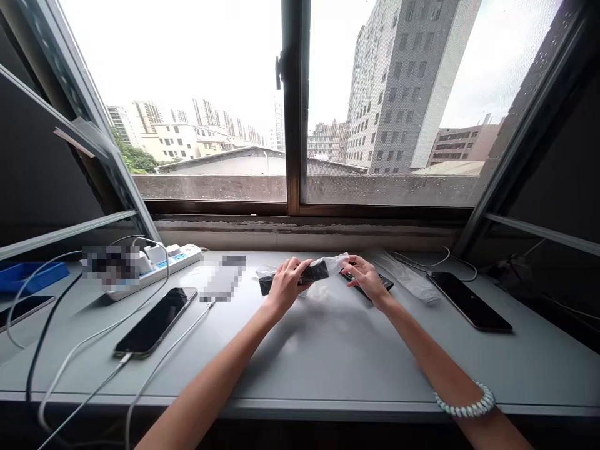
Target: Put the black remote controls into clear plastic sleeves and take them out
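Observation:
My left hand (284, 285) grips a small dark flat device (313, 274) that lies half inside a clear plastic bag (335, 264) on the grey desk (328, 350). The fingers curl round the device's near side. My right hand (367, 279) rests to the right, fingers bent, touching the bag's open end and lying over a second dark flat device (380, 284). Both hands sit near the back of the desk, below the window.
A black phone (157, 321) on a white cable lies at the left, another black phone (469, 300) at the right. A white power strip (173, 261) with plugs, a blue tray (28, 275) and an empty clear bag (407, 276) also sit on the desk.

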Tool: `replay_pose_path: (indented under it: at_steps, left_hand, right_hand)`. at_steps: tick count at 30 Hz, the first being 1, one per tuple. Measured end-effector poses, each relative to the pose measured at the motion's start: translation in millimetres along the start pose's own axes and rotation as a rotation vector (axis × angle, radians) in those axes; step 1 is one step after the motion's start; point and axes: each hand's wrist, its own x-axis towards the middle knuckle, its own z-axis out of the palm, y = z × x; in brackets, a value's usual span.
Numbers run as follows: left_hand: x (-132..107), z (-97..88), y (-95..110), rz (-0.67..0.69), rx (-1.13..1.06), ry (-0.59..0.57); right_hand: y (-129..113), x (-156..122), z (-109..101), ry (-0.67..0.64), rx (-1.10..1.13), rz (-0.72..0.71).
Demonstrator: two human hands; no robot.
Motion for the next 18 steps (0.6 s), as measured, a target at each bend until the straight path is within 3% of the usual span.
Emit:
replay_pose_path:
  at_steps: [8, 18]
  left_hand:
    - [-1, 7.1, 0, 0.024, -0.008, -0.06]
    - [-6, 4.4, 2, 0.105, 0.032, -0.112]
  right_hand:
    - [5, -1, -1, -0.111, -0.018, -0.123]
    - [14, 3, -4, -0.121, -0.14, -0.217]
